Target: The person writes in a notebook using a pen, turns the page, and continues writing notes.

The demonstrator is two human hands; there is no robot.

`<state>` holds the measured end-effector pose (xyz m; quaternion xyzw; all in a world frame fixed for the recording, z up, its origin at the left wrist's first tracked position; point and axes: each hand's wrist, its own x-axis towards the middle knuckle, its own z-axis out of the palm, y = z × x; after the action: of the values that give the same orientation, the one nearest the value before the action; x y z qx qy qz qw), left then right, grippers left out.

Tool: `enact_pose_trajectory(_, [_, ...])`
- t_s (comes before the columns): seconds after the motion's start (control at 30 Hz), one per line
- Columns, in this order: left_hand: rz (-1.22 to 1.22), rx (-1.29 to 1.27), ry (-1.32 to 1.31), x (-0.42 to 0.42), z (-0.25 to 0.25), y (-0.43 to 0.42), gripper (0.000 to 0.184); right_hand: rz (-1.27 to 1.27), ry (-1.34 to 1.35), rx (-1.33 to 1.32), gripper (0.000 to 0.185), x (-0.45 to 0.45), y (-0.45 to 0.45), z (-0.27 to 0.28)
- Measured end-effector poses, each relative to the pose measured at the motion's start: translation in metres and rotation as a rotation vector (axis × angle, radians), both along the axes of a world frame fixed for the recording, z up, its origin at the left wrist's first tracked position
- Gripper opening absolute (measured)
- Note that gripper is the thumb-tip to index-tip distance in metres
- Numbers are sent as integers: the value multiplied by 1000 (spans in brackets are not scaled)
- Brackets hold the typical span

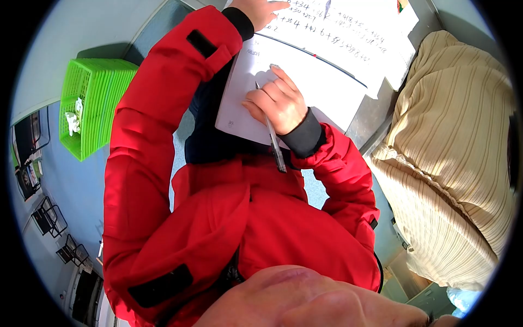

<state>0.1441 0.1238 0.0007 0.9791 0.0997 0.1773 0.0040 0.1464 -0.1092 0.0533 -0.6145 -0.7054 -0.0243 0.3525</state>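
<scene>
My right hand point(280, 103) is closed around a pen point(273, 143), above a white page point(239, 106) that has little printing on it. The pen slants, its upper end toward my body. Farther forward, my left hand point(255, 11) lies on a sheet covered with handwritten numbers point(348, 41), fingers stretched out to the right and partly cut off by the top edge. Between the page and the written sheet runs a thin dark strip point(313, 55) with a red dot; I cannot tell what it is. Both arms are in red sleeves with black cuffs.
A green plastic basket point(106, 103) with a crumpled white thing point(75, 117) in it stands to the left. Beige striped fabric point(457, 120), bulky like a cushion, sits at the right beside a grey surface point(370, 117). Black-framed chairs point(50, 218) are far left.
</scene>
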Motion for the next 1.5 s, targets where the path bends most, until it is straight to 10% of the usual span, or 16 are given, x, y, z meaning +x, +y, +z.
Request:
enact_pose_trajectory(1.3, [191,-192,354,31,23,-31,43,-22,-10,-47,20,8,-6,-5])
enact_pose_trajectory(1.4, [-26,131,-31,36,-10,-25,42,-21,0,-34,20,8,-7,-4])
enact_pose_trajectory(1.5, [-199,164,331,42,-6,-28,42,-46,5,12,20,7,-13,1])
